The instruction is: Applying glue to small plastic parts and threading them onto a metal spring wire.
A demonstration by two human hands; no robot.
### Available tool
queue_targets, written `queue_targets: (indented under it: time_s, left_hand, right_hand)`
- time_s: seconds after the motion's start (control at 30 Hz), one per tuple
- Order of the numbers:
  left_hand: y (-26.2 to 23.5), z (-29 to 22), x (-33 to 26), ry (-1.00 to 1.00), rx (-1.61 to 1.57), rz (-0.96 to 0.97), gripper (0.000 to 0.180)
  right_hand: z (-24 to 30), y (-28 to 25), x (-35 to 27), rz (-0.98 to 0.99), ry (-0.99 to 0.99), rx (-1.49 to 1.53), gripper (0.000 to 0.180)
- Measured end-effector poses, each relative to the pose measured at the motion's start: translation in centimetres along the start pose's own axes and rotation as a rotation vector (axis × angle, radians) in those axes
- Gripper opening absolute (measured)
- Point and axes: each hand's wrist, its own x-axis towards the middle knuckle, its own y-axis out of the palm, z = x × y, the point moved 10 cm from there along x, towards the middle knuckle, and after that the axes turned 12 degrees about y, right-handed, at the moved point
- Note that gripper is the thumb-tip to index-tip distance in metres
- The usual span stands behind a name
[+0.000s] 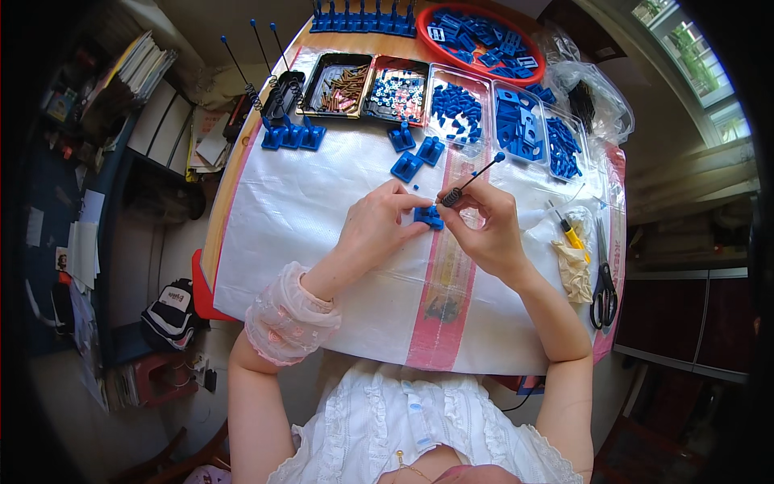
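My left hand (372,222) pinches a small blue plastic base (429,216) against the white sheet at the middle of the table. In my right hand (488,227), thumb and forefinger are closed on a black coil spring (451,197) with a straight rod that ends in a blue tip (499,156). The spring's lower end is close above the base; my fingertips hide whether they touch. Just beyond my hands lie a few blue plastic pieces (406,166) and a tiny blue bit (415,187).
Along the far side stand a tray of brass-coloured screws (345,87), a tray of nuts (397,90), clear boxes of blue parts (458,110) and a red basin (534,74). Spring rods (258,47) stand at the far left. Scissors (603,297) and a yellow-handled tool (573,235) lie right.
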Motion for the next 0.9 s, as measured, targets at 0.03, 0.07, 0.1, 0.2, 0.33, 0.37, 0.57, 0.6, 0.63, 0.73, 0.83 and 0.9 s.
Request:
queue_targets:
  time_s: [0.03,0.07,0.1,0.2,0.33,0.37,0.57,0.6,0.63,0.73,0.83,0.9]
  left_hand:
    - [0.0,0.0,0.0,0.009,-0.005,0.000,0.033]
    - [0.1,0.1,0.0,0.018,-0.009,0.000,0.033]
    - [0.1,0.1,0.0,0.027,-0.014,-0.001,0.033]
    - [0.2,0.0,0.2,0.018,-0.024,0.016,0.032]
    - [0.0,-0.4,0.2,0.062,-0.013,-0.006,0.032]
    - [-0.1,-0.6,0.2,0.069,-0.010,-0.009,0.031]
    - [-0.2,-0.9,0.3,0.074,-0.008,0.001,0.030]
    - [-0.2,-0.9,0.3,0.084,-0.006,-0.004,0.030]
    - [-0.2,-0.9,0.3,0.083,-0.006,0.000,0.030]
    - [0.0,-0.8,0.3,0.055,-0.006,0.030,0.031]
    - [0.3,-0.3,0.2,0.006,-0.007,0.071,0.032]
    - [0.2,-0.3,0.2,0.013,-0.009,0.067,0.032]
  right_hand:
    - [0.0,0.0,0.0,0.000,0.000,0.000,0.013]
    - [0.0,0.0,0.0,0.000,0.000,0.000,0.013]
    - [0.0,0.0,0.0,-0.001,-0.001,-0.001,0.013]
    - [0.2,-0.1,-0.1,-0.004,-0.009,0.002,0.012]
    - [0.5,-0.2,-0.1,-0.009,-0.032,-0.006,0.012]
    - [0.5,-0.2,-0.1,-0.014,-0.037,-0.011,0.012]
    - [0.5,-0.2,0.0,0.002,-0.037,-0.001,0.012]
    - [0.5,-0.2,0.0,0.002,-0.035,-0.002,0.012]
    - [0.6,-0.2,-0.1,0.006,-0.033,-0.005,0.012]
    - [0.5,-0.4,-0.1,0.006,-0.037,-0.004,0.012]
    - [0.5,-0.4,0.0,0.006,-0.041,-0.006,0.012]
    - [0.5,-0.3,0.0,0.007,-0.041,-0.005,0.013]
